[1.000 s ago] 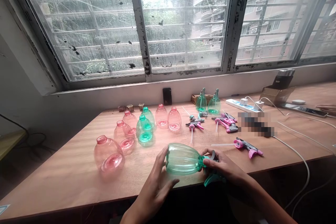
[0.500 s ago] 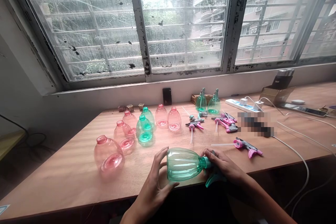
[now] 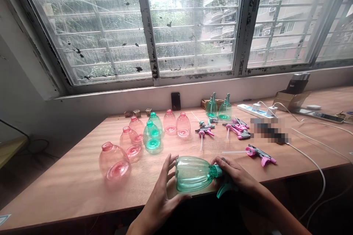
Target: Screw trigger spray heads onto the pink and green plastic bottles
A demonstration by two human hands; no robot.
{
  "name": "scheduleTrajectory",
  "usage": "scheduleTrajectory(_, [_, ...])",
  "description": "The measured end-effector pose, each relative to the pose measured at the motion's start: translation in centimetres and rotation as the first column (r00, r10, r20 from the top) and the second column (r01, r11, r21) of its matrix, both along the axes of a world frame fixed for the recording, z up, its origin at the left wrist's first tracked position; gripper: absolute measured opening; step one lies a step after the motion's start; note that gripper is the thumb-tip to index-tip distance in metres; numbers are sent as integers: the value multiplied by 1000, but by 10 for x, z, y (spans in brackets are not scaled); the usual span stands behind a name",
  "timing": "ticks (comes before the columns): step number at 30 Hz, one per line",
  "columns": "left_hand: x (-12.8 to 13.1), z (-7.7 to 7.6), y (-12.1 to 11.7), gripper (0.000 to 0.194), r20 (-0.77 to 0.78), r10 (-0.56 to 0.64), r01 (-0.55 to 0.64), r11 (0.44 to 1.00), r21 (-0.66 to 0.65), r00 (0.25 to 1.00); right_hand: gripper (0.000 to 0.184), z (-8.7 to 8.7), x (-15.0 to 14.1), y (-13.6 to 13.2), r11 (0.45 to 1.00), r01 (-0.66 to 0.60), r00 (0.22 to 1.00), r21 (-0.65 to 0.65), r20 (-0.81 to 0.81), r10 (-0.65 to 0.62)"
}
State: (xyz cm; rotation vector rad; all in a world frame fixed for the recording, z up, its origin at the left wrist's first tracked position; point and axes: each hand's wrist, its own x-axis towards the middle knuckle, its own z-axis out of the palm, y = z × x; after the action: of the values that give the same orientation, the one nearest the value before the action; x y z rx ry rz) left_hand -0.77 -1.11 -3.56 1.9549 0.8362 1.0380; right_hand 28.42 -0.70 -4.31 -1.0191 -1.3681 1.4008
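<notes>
A clear green spray bottle [image 3: 193, 174] lies on its side in the air over the table's front edge, base to the left. My right hand [image 3: 235, 172] is closed round its neck and the green spray head [image 3: 224, 189], which the fingers partly hide. My left hand [image 3: 165, 185] is curved around the base with fingers spread, fingertips at the upper rim and thumb below. Space shows between palm and bottle; whether the fingertips touch it I cannot tell. A pink spray head [image 3: 259, 154] with a straw lies beyond my right hand.
Several open pink bottles [image 3: 114, 161] and two green ones [image 3: 151, 137] stand on the left. More spray heads [image 3: 234, 128] lie behind. Two green bottles with spray heads [image 3: 217, 110] stand at the back. A power strip [image 3: 255, 110] and cables occupy the right.
My left thumb and fingers have spread slightly apart around the base. The bottle's ribs and highlights look a little different, as if slightly turned. My right hand stays at the neck.
</notes>
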Motion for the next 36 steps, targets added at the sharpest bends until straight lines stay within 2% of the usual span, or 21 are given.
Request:
scheduleTrajectory(5, [1, 5, 1, 84, -17, 6, -6, 1000, -3, 1000, 49, 0, 1, 0, 1000, -8, 1000, 25, 19, 8])
scheduleTrajectory(11, [0, 1, 2, 70, -9, -10, 10, 999, 49, 1000, 49, -1, 1, 0, 1000, -6, 1000, -1, 8, 6])
scheduleTrajectory(13, [0, 0, 1, 74, -34, -2, 4, 999, 47, 999, 49, 0, 1, 0, 1000, -6, 1000, 0, 8, 6])
scheduleTrajectory(16, [1, 0, -1, 95, -68, 20, -17, 999, 47, 997, 50, 0, 1, 0, 1000, -14, 1000, -3, 4, 14])
scheduleTrajectory(18, [1, 1, -1, 101, -69, 34, -31, 999, 31, 997, 50, 0, 1, 1, 1000, -20, 1000, -2, 2, 20])
scheduleTrajectory(26, [4, 7, -3, 84, -62, 34, -32, 999, 27, 998, 51, -2, 2, 0, 1000, 3, 1000, 7, 17, -3])
scheduleTrajectory(30, [3, 4, -2, 76, -25, 6, -5, 1000, 25, 1000, 49, -3, 3, 1, 1000, 12, 1000, 18, 24, -12])
scheduleTrajectory(36, [1, -2, 0, 72, -48, 1, 0, 1000, 26, 999, 46, -4, 4, 2, 1000, 29, 1000, 10, 5, -29])
